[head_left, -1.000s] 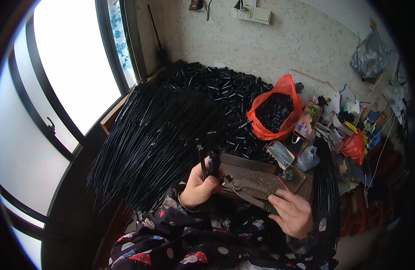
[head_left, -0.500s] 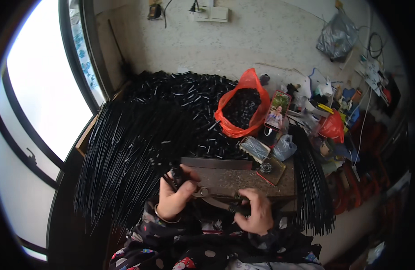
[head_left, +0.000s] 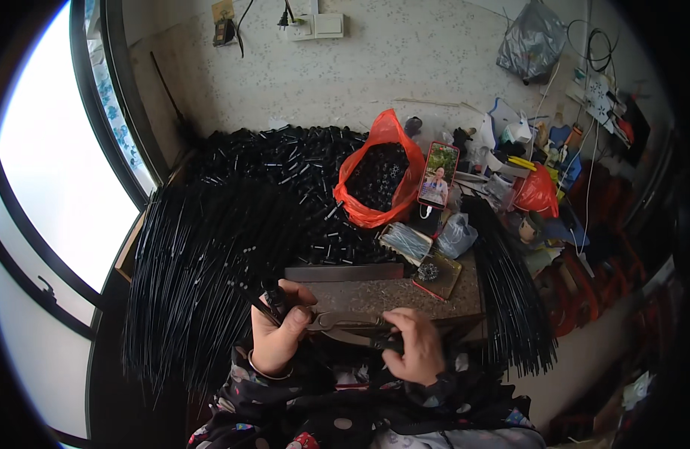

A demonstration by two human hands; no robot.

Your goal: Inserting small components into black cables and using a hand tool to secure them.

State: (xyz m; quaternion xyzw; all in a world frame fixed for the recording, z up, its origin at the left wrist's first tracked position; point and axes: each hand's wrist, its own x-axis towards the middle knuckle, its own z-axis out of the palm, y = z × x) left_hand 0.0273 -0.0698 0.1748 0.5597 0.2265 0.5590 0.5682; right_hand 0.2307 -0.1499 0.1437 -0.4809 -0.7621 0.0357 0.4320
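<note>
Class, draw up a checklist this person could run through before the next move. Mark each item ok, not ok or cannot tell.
1. Pliers held by the handles in the right hand: ok.
2. Black part held between thumb and fingers of the left hand: ok.
3. Pliers' jaws closed on the black part: cannot tell, too small and dark there.
4. Red bag open, with dark pieces showing inside: ok.
5. Phone turned off: not ok, it is lit.

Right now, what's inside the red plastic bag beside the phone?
Many small dark pieces show through the open top of the red plastic bag. Whatever lies beneath them is covered.
</note>
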